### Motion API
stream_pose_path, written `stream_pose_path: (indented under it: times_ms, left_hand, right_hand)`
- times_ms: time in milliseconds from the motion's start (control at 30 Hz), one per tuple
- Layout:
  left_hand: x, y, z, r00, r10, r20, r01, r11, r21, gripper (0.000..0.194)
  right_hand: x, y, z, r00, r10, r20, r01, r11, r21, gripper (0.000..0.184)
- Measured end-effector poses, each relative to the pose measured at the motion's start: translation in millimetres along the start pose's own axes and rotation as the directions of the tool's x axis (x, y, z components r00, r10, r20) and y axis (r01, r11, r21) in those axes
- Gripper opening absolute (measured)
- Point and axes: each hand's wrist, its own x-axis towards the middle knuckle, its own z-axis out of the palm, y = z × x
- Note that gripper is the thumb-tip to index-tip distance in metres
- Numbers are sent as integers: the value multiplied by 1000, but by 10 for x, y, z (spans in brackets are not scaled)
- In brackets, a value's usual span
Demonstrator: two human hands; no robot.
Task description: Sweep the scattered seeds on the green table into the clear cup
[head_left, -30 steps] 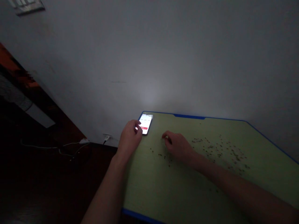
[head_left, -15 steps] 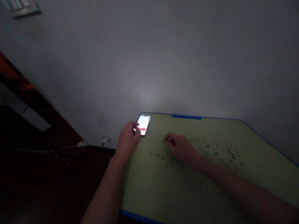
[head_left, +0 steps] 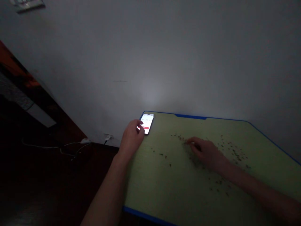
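Note:
My left hand (head_left: 133, 134) is at the table's left edge, its fingers curled beside a lit phone (head_left: 148, 122) and overlapping the screen's left side. Whether anything sits between these fingers is hidden. Farther right, my right hand (head_left: 205, 152) is low over the table with thumb and index finger pinched. What the pinch holds, if anything, is too small and blurred to name. Tiny dark bits (head_left: 237, 153), like seeds or beads, lie scattered beyond and under the right hand. A sparse line of similar bits (head_left: 161, 154) runs between the two hands.
The pale green table (head_left: 150, 194) has a blue rim and stands against a grey wall (head_left: 188, 62). A white plug (head_left: 107, 138) sits in a wall socket at left. White cables (head_left: 44, 146) hang over the dark area beside it.
My right hand has moved right, away from the short line of bits towards the larger scatter. My left hand stays by the phone. The view has shifted slightly.

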Motion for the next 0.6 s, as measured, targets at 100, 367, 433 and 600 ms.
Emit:
stream_pose_path:
  times_ms: [100, 367, 433, 600]
  left_hand:
    - [-2, -5, 6, 1000, 3, -6, -3, 1000, 2, 13]
    - [-7, -17, 3, 1000, -5, 0, 5, 1000, -7, 12]
    - [-9, -24, -1, 1000, -13, 2, 13, 1000, 7, 11]
    - [-7, -48, -2, 1000, -15, -16, 15, 1000, 9, 13]
  right_hand:
    - [-77, 198, -145, 999, 46, 24, -45, 998, -36, 32]
    - [486, -242, -152, 982, -124, 141, 109, 988, 113, 21]
    - [719, -494, -17, 962, -217, 166, 195, 971, 139, 20]
    - [830, -943, 223, 909, -352, 225, 307, 928, 210, 16]
